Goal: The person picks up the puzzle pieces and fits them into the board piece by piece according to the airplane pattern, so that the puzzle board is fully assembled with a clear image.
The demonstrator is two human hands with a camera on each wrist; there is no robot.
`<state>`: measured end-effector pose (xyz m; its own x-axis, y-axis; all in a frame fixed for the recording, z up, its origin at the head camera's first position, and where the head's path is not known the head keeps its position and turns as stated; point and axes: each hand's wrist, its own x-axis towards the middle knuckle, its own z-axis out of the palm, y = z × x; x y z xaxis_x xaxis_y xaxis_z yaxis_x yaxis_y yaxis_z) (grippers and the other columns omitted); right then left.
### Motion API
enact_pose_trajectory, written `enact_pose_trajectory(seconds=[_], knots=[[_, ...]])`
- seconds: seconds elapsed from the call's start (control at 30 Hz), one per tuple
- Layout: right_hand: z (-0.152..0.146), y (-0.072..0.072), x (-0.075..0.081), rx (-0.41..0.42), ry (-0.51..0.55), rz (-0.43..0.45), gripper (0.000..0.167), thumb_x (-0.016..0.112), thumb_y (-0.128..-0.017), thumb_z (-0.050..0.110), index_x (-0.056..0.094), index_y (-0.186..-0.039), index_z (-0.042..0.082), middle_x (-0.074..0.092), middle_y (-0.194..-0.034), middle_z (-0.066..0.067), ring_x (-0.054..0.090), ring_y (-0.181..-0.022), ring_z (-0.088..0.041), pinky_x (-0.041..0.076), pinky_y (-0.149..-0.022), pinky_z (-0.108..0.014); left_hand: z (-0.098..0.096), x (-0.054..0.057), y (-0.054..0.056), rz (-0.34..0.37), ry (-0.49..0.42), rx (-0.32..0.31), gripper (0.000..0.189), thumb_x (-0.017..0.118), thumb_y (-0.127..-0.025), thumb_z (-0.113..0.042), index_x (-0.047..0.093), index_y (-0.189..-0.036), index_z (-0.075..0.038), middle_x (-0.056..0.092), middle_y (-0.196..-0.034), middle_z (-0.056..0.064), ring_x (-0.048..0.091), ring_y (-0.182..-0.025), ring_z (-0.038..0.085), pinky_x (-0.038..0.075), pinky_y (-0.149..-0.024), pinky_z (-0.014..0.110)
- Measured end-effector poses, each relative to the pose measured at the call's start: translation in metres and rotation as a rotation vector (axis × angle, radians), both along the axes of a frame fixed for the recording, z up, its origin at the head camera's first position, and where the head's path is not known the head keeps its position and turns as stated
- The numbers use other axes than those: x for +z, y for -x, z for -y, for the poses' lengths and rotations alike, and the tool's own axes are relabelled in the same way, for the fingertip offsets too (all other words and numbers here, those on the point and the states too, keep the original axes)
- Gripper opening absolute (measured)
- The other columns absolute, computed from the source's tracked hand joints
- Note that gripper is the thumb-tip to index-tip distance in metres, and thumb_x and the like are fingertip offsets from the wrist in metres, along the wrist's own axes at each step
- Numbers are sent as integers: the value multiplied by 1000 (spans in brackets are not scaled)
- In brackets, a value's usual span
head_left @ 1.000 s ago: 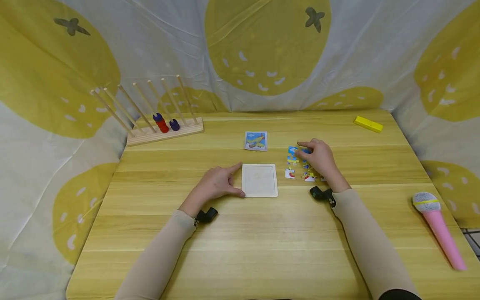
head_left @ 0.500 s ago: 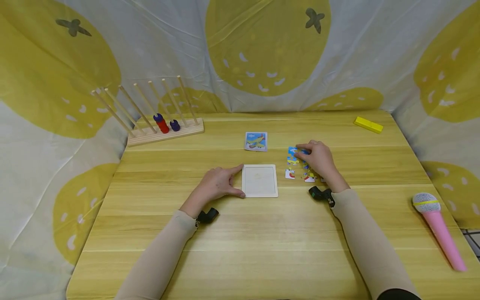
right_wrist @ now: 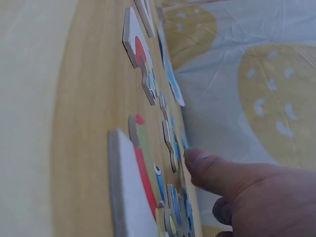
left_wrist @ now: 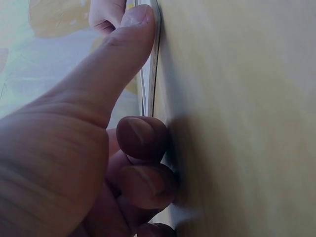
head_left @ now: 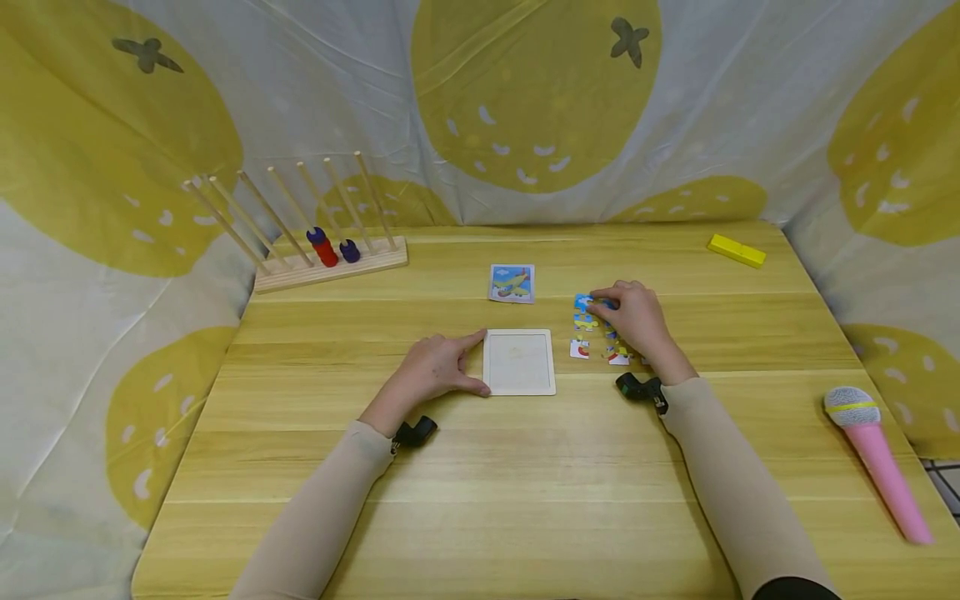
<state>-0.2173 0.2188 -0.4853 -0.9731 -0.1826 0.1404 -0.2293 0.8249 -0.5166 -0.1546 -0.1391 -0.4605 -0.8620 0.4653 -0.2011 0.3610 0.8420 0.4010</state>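
Note:
My left hand rests at the left side of a square, pale puzzle tray. Its thumb and index finger are spread, touching the two left corners. In the left wrist view the thumb lies along the tray's thin edge. My right hand pinches a blue-and-white jigsaw piece at the far left of the loose pieces. Below it lie a yellow-and-blue piece and a white-and-red piece. The hand partly hides several others, some seen in the right wrist view, including a white-edged piece.
An airplane picture card lies behind the tray. A wooden peg rack with red and dark blue beads stands at back left. At back right is a yellow block; a pink toy microphone lies on the right.
My right hand has shifted slightly left, and the blue-and-white jigsaw piece at its fingertips has moved a little left too. My left hand stays at the tray.

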Motion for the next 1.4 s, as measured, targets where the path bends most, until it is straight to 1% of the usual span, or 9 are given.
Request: enact_pose_trajectory(seconds=[0.23,0.33,0.47,0.57,0.63,0.73,0.83,1.07,1.4], knots=[[13,-4,7,14,91,16,34,77,-99,30,80,-125,8,47,-74,-4,39,-76,-24,29,-73,-37,-1,-1,-2,-41,23,-3,105,88,-74,-67,50,-161,-22,57,-69,-7,44,-58,11,31,-57,28],[26,-9,9,56,127,14,32,79,-98,27,80,-123,7,42,-73,-2,40,-78,-23,30,-74,-37,-3,-1,-3,-60,36,-2,105,87,-74,-69,50,-160,-23,55,-67,-6,39,-57,12,29,-56,29],[50,-17,11,125,141,8,30,82,-95,26,82,-119,8,42,-71,0,41,-78,-21,32,-74,-36,-5,0,-3,-69,66,5,105,86,-74,-71,50,-161,-24,53,-67,-5,36,-57,13,27,-55,30],[70,-24,11,173,132,6,29,83,-94,28,83,-118,11,44,-70,0,42,-76,-20,32,-73,-35,-6,0,-3,-69,84,8,105,85,-74,-72,49,-161,-25,54,-68,-5,38,-58,14,28,-56,30],[83,-29,11,208,127,3,28,83,-94,28,84,-116,12,51,-70,0,45,-75,-20,35,-73,-35,-7,0,-3,-71,88,7,104,84,-75,-71,49,-161,-24,55,-69,-4,40,-58,14,29,-56,31],[98,-35,10,244,117,-3,27,83,-94,30,85,-114,13,66,-78,0,53,-79,-19,40,-75,-34,-6,1,-3,-77,86,0,103,84,-76,-71,49,-161,-22,55,-70,-4,41,-58,15,30,-56,30],[109,-38,7,268,83,-26,26,83,-94,31,85,-113,14,75,-89,-1,60,-83,-20,44,-77,-34,-6,1,-3,-81,84,-6,103,83,-76,-70,50,-161,-22,56,-70,-4,42,-58,14,30,-56,30],[117,-40,4,268,-35,-53,29,82,-95,35,84,-117,16,73,-90,1,57,-82,-19,43,-73,-32,-5,1,-4,-83,77,-11,102,83,-77,-69,50,-161,-22,55,-70,-3,41,-58,15,29,-56,30],[120,-40,4,280,-75,-72,27,82,-94,34,85,-115,17,66,-82,3,54,-78,-17,40,-70,-30,-6,2,-4,-90,69,-16,102,84,-77,-69,50,-161,-22,54,-68,-4,38,-56,13,27,-55,29]])
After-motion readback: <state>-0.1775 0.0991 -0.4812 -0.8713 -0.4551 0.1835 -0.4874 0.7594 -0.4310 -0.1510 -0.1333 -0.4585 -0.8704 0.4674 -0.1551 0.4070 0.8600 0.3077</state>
